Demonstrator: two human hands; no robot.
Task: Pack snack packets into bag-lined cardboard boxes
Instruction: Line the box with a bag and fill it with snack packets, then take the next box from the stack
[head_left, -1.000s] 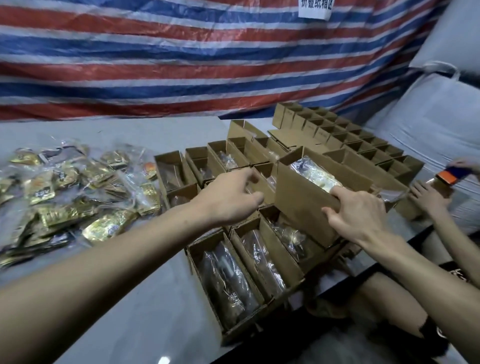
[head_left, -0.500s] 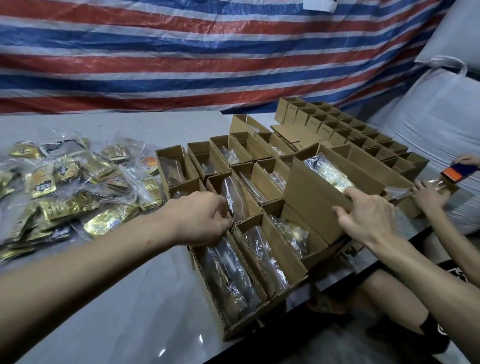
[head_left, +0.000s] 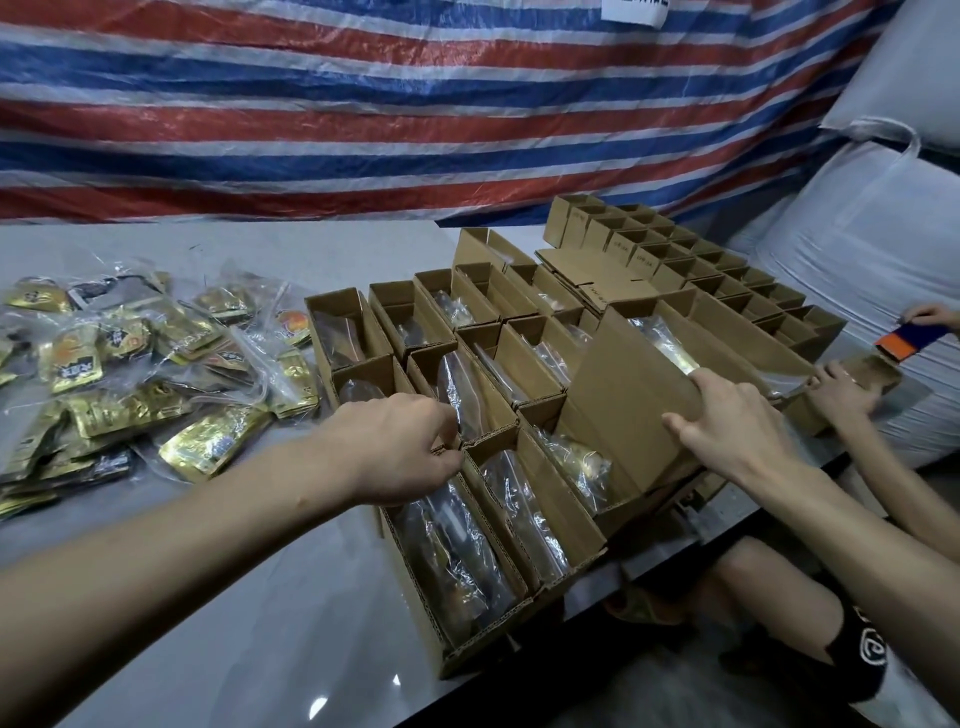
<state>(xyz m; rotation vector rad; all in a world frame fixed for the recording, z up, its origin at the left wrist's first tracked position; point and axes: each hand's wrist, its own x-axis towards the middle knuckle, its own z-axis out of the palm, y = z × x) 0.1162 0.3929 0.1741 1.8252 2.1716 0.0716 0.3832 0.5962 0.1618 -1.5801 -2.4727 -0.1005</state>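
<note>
The left arm reaches forward, the left hand (head_left: 400, 449) palm-down with fingers curled at the far end of the nearest box (head_left: 488, 636); I cannot tell whether it grips anything. The right hand (head_left: 727, 423) hooks its fingers over the tilted box (head_left: 623, 384), thumb spread. Snack packets (head_left: 156, 374) are heaped on the surface (head_left: 234, 597), left.

Striped tarpaulin (head_left: 363, 104) behind glossy grey table (head_left: 208, 623)
</note>
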